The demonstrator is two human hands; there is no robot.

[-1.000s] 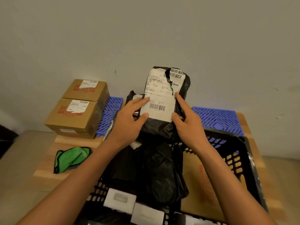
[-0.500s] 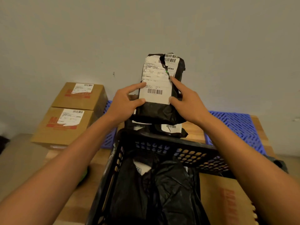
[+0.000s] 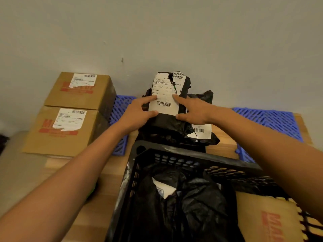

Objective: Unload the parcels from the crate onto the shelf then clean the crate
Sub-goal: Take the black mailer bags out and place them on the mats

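Note:
A black bagged parcel [image 3: 170,119] with a white barcode label lies on another black parcel [image 3: 201,133] beyond the crate, near the wall. My left hand [image 3: 138,112] holds its left side, forefinger on the label and thumb at the label's lower edge. My right hand [image 3: 194,110] holds its right side the same way. The black perforated crate [image 3: 192,156] sits below, holding more black bagged parcels [image 3: 192,203] and a brown cardboard box [image 3: 267,217] at its right.
Two brown cardboard boxes [image 3: 82,89] [image 3: 64,130] with labels stand at the left on the shelf. Blue plastic grid mats [image 3: 265,119] [image 3: 120,109] cover parts of the wooden surface [image 3: 222,145]. A grey wall [image 3: 157,32] closes off the back. A sliver of green cloth [image 3: 93,189] peeks under my left forearm.
Both hands have carried the labelled black parcel forward and down, from above the crate onto the black parcel lying by the wall.

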